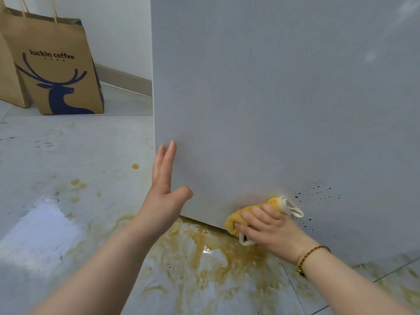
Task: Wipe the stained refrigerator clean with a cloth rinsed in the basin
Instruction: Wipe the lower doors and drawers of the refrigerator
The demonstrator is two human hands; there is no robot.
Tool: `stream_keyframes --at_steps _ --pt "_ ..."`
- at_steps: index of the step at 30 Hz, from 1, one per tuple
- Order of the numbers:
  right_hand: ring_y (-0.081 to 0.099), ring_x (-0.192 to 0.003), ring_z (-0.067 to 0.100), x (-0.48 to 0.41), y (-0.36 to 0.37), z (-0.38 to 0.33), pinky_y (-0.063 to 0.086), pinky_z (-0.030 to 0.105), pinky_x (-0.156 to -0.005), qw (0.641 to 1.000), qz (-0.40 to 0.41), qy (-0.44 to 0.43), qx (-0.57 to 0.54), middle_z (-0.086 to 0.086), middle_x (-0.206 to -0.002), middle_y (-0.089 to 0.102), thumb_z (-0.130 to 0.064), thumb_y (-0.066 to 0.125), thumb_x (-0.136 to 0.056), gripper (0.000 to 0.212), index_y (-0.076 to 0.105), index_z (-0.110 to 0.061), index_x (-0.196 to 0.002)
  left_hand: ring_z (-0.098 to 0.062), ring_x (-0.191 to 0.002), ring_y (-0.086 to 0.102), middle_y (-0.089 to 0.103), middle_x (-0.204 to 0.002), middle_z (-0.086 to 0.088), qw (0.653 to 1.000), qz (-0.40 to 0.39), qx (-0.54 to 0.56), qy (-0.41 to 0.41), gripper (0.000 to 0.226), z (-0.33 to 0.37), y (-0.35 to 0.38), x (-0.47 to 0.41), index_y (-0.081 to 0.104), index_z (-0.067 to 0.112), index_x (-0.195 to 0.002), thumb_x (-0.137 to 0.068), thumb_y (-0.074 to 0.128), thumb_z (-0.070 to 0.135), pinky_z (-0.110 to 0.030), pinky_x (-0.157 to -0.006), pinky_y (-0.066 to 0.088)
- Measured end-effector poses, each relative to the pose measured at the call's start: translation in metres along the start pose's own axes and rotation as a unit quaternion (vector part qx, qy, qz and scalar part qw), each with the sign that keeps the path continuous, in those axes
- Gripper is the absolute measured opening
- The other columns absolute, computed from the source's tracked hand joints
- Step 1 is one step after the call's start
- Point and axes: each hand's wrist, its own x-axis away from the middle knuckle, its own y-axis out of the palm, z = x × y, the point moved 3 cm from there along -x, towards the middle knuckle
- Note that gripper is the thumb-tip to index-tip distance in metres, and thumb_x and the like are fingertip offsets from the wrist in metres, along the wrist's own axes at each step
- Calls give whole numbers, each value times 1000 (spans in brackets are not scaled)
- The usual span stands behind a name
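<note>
Tall pale grey flat-sided refrigerator (272, 98): upright on the floor, filling the middle and right of the view; faint yellowish haze low on the panel near the bottom edge.
Yellow terry cloth with white trim (241, 215): bunched up, pressed against the refrigerator's bottom edge, just above the puddle.
Right hand (270, 228): clamped over the cloth, fingers curled across its top; thin beaded bracelet (311, 255) at the wrist.
Left hand (162, 189): spread and holding nothing, fingers straight, at the refrigerator's left edge; touching or just off it, impossible to tell.
Scatter of small dark specks (316, 189): on the panel just right of the cloth, not yet wiped.
Brownish-yellow puddle (204, 246): spread over the pale tiled floor (68, 151) below the refrigerator's corner, with stray drops further left.
Brown paper carrier bag with a blue deer print (56, 64): well apart, upper left, by the wall.
Basin: not in view.
Step in hand: judged as scrubbing the lowest strip of the panel.
Progress: likely partway; upper panel mostly clean-looking, specks and haze left to do.
Next move: probably a firm sweep rightward across the specks, keeping the cloth off the puddle; then a rinse once soiled, with a turn away toward the unseen basin.
</note>
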Motion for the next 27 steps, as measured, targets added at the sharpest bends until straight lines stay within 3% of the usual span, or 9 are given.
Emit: stream_keyframes --at_steps 4,7,10,15,18,19,22,25,27 --pt "40 -87 23 -23 -48 66 29 34 -81 963 160 216 15 3 -104 45 -17 37 -98 22 53 -24 -111 36 -113 -13 -18 -131 44 991 -21 -118 54 88 -3 15 9 0 65 -115 -84 48 -2 4 -91 8" --pt "39 -90 25 -28 -56 97 22 32 -89 931 198 293 91 5 -108 44 -22 44 -95 17 54 -24 -109 35 -113 -18 -24 -130 45 987 -35 -136 71 92 -6 22 9 -1 65 -117 -83 48 -4 5 -86 6" --pt "41 -91 20 -13 -37 71 21 32 -91 952 153 241 110 0 -109 44 -30 41 -96 17 51 -28 -110 37 -112 -14 -22 -128 47 989 -43 -124 62 92 -13 27 7 1 64 -117 -81 49 -6 1 -91 9" --pt "44 -96 17 48 0 17 21 31 -97 996 -6 52 73 -3 -112 45 -22 34 -98 20 49 -24 -111 43 -105 -7 -16 -128 44 983 -74 -158 63 89 -21 14 6 10 57 -119 -78 54 -9 15 -81 10" --pt "43 -94 18 69 -1 16 21 32 -96 998 -58 8 36 -1 -109 43 -5 24 -93 31 48 -21 -106 44 -101 -6 -13 -127 45 982 -72 -169 53 89 -21 16 6 10 59 -117 -80 52 -10 0 -97 16" --pt "42 -92 18 68 -6 19 24 32 -94 998 -45 28 20 -1 -107 42 -5 26 -92 31 48 -21 -106 43 -103 -7 -14 -128 44 978 -75 -183 62 89 -20 19 8 8 59 -118 -81 53 -8 -3 -96 18" --pt "44 -89 20 54 -32 37 30 32 -90 986 63 156 3 1 -105 45 -9 38 -92 27 49 -20 -114 37 -113 -12 -19 -133 45 963 -102 -223 110 79 -18 30 18 6 58 -122 -75 51 13 9 -84 16" --pt "43 -92 28 49 -64 84 30 31 -92 942 174 286 30 12 -108 44 -8 58 -78 46 41 -14 -119 32 -118 -14 -24 -126 54 955 -105 -248 128 83 -18 34 17 6 61 -127 -65 44 21 -2 -94 12" --pt "41 -92 30 51 -74 108 29 31 -91 913 209 348 47 15 -108 41 -14 54 -86 29 44 -9 -112 30 -119 -16 -26 -124 55 950 -98 -264 135 87 -19 37 15 5 65 -130 -65 44 22 -9 -99 9"
